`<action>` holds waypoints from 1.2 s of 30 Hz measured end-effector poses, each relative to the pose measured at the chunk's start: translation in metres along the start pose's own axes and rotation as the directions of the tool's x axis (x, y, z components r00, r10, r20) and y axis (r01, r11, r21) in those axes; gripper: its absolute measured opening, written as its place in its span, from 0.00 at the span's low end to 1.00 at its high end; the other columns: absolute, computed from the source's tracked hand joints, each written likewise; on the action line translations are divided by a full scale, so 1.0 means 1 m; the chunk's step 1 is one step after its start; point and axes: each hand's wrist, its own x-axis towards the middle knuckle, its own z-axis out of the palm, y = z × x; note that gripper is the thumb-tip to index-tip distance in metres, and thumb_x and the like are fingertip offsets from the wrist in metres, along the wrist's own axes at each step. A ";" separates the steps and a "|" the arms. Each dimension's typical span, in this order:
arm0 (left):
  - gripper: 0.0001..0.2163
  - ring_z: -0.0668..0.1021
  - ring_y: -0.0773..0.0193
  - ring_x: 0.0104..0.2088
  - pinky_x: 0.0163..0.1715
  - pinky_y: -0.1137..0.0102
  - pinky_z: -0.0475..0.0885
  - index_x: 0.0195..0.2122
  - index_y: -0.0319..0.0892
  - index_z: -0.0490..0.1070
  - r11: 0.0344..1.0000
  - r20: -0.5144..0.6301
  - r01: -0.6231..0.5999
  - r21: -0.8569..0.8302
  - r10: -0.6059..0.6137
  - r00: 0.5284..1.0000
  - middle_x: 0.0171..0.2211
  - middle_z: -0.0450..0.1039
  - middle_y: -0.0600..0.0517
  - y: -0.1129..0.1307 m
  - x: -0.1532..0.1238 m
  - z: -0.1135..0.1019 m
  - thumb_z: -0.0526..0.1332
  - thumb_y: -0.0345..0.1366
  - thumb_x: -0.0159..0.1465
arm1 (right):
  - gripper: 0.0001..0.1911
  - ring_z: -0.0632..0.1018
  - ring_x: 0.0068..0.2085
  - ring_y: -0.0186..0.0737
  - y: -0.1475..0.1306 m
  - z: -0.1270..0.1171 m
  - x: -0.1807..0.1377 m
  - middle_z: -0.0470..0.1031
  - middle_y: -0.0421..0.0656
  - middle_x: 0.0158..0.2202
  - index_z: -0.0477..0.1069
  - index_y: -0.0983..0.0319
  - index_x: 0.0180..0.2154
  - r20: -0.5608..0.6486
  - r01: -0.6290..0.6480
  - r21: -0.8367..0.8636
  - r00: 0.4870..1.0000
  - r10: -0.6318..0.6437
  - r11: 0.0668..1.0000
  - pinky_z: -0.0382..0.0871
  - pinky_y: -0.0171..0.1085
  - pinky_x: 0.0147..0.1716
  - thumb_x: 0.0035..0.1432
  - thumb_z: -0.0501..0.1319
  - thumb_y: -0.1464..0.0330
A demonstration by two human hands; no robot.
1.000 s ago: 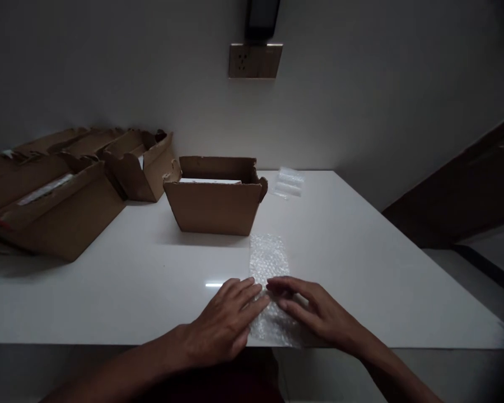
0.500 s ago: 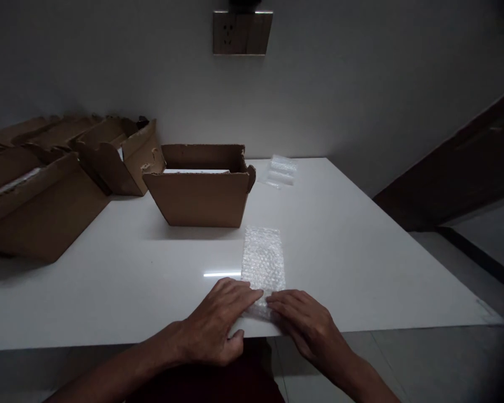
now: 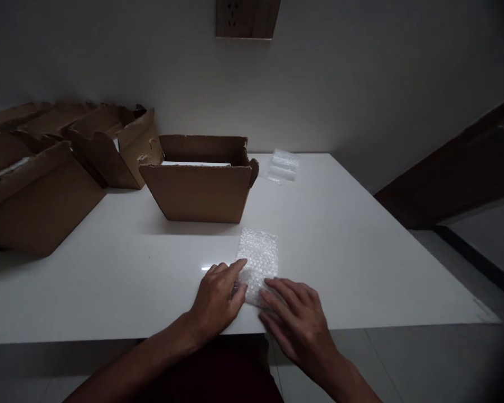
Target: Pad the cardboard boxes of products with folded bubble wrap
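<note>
A strip of clear bubble wrap point(image 3: 258, 252) lies near the front edge of the white table, its near end folded over. At its left edge my left hand point(image 3: 218, 294) grips the wrap, index finger on top and thumb at the near side. My right hand point(image 3: 296, 313) rests on the near right corner with its fingers stretched out, the fingertips touching the wrap. Whether anything lies inside the fold cannot be made out.
An open cardboard box point(image 3: 197, 193) with white contents stands beyond the wrap. More cardboard boxes point(image 3: 42, 201) crowd the left side. Another clear bubble-wrap piece point(image 3: 284, 162) lies at the back of the table point(image 3: 361, 268). A socket plate point(image 3: 247, 19) is on the wall.
The near end of the bubble wrap has been folded away from me, so the strip looks shorter. My left hand has shifted forward from the near end to the left edge.
</note>
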 end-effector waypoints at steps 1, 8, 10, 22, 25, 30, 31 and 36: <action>0.21 0.77 0.55 0.38 0.41 0.56 0.74 0.60 0.39 0.63 1.000 -0.020 -0.018 0.017 0.019 1.000 0.38 0.77 0.46 0.000 -0.001 0.000 0.57 0.31 0.66 | 0.17 0.76 0.53 0.52 0.000 0.005 0.003 0.77 0.50 0.53 0.70 0.60 0.53 0.019 0.001 -0.015 1.000 -0.001 1.000 0.69 0.52 0.48 0.62 0.62 0.72; 0.23 0.75 0.54 0.51 0.52 0.54 0.70 0.61 0.44 0.60 0.967 0.133 -0.256 -0.019 0.256 0.958 0.52 0.74 0.44 0.007 -0.020 -0.030 0.59 0.28 0.65 | 0.14 0.80 0.40 0.41 -0.002 0.003 0.012 0.81 0.45 0.41 0.71 0.58 0.51 0.027 -0.082 0.295 0.997 0.077 0.952 0.75 0.42 0.37 0.66 0.55 0.75; 0.21 0.78 0.59 0.42 0.46 0.58 0.73 0.59 0.44 0.63 0.971 0.212 -0.226 -0.078 0.238 0.948 0.44 0.78 0.48 0.010 -0.023 -0.036 0.56 0.25 0.66 | 0.13 0.81 0.37 0.38 -0.005 -0.002 0.010 0.81 0.43 0.39 0.72 0.57 0.50 0.119 -0.181 0.419 0.982 0.144 0.890 0.76 0.38 0.35 0.68 0.54 0.72; 0.19 0.79 0.54 0.46 0.46 0.56 0.75 0.57 0.39 0.67 0.999 0.162 0.037 -0.024 -0.032 0.986 0.49 0.78 0.43 0.003 -0.018 -0.034 0.56 0.28 0.63 | 0.19 0.74 0.53 0.49 -0.008 0.006 0.006 0.72 0.52 0.57 0.68 0.62 0.55 0.115 0.009 0.091 0.993 -0.019 0.996 0.71 0.49 0.48 0.63 0.61 0.71; 0.15 0.79 0.57 0.39 0.40 0.59 0.75 0.51 0.39 0.72 0.993 0.126 0.111 -0.047 -0.104 0.987 0.41 0.79 0.45 0.004 -0.022 -0.040 0.58 0.30 0.63 | 0.20 0.71 0.56 0.50 -0.009 0.010 0.010 0.70 0.52 0.59 0.67 0.62 0.56 0.100 0.037 0.093 0.994 -0.047 0.995 0.70 0.51 0.50 0.63 0.60 0.71; 0.08 0.76 0.56 0.35 0.38 0.58 0.72 0.41 0.39 0.75 0.998 0.095 0.026 0.059 -0.032 0.995 0.32 0.78 0.48 -0.001 -0.021 -0.039 0.56 0.31 0.66 | 0.16 0.71 0.55 0.51 -0.010 0.012 0.019 0.73 0.51 0.55 0.69 0.63 0.53 0.140 0.108 0.078 0.983 -0.118 0.991 0.67 0.51 0.51 0.63 0.61 0.69; 0.08 0.76 0.56 0.35 0.38 0.58 0.71 0.42 0.40 0.75 0.998 0.076 0.011 0.065 -0.016 0.997 0.33 0.78 0.48 -0.002 -0.019 -0.037 0.56 0.31 0.66 | 0.16 0.72 0.54 0.50 -0.010 0.012 0.020 0.74 0.51 0.54 0.69 0.63 0.52 0.142 0.111 0.076 0.982 -0.120 0.991 0.67 0.51 0.50 0.63 0.62 0.69; 0.09 0.76 0.57 0.36 0.40 0.59 0.71 0.44 0.40 0.74 0.998 0.045 -0.010 0.057 0.007 0.999 0.35 0.79 0.48 -0.005 -0.010 -0.027 0.57 0.30 0.66 | 0.18 0.72 0.52 0.50 -0.010 0.010 0.016 0.73 0.52 0.54 0.68 0.64 0.53 0.148 0.108 0.062 0.982 -0.116 0.992 0.66 0.50 0.49 0.62 0.62 0.68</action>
